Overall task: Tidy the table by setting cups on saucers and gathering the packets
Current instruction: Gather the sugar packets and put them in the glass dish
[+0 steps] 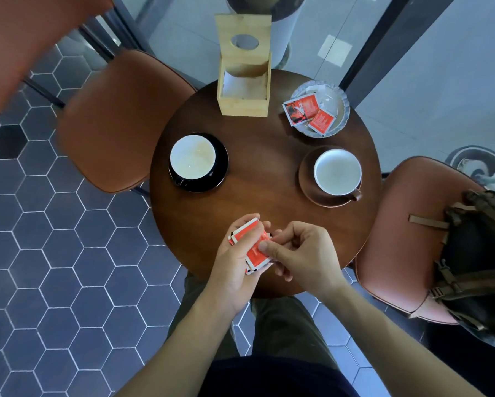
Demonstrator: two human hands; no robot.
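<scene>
Both hands' grip closed on red packets (253, 247) stack.

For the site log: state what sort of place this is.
Probably a café. A small round wooden table holds two cups on saucers, a glass dish of red packets and a wooden napkin box.

Round dark wooden table (263, 179) mid-frame. At its twelve o'clock edge, open-topped bamboo box (243, 81) with round hole in tall back panel. At ten o'clock, tan leather chair (109, 121); at four o'clock, another chair (398, 233) bearing olive strapped backpack (475, 270). Underfoot, grey hexagonal floor tiles (54, 253), pale grout.
</scene>
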